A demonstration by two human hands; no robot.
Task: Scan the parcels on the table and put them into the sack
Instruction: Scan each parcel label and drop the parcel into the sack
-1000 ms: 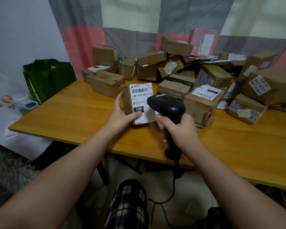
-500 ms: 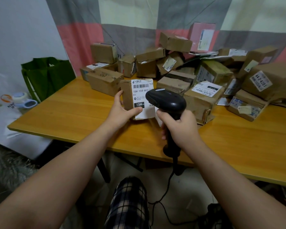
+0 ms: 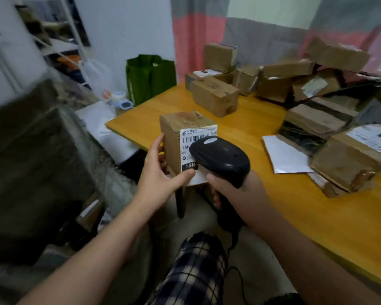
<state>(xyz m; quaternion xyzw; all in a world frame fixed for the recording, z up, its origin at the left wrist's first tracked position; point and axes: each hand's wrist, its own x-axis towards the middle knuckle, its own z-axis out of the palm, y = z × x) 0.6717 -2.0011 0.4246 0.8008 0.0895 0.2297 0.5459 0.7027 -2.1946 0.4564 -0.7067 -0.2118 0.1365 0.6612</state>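
Observation:
My left hand [image 3: 163, 172] grips a small upright cardboard parcel [image 3: 176, 137] with a white barcode label, held off the table's near left edge. In my right hand [image 3: 235, 190] is the black corded barcode scanner [image 3: 220, 159], whose head sits right in front of the label and hides part of it. A heap of brown cardboard parcels [image 3: 317, 111] lies on the orange wooden table [image 3: 295, 205]. A greyish woven sack [image 3: 37, 164] fills the left side, blurred.
A green bag [image 3: 150, 78] stands past the table's left end, with tape rolls [image 3: 119, 100] beside it. A white envelope [image 3: 284, 155] lies flat on the table near the heap. The scanner cable hangs down by my checked trouser leg [image 3: 196, 271].
The view has swung left and down, toward the sack. Both hands carried the parcel and scanner left, off the table's edge, with the scanner nearer the label.

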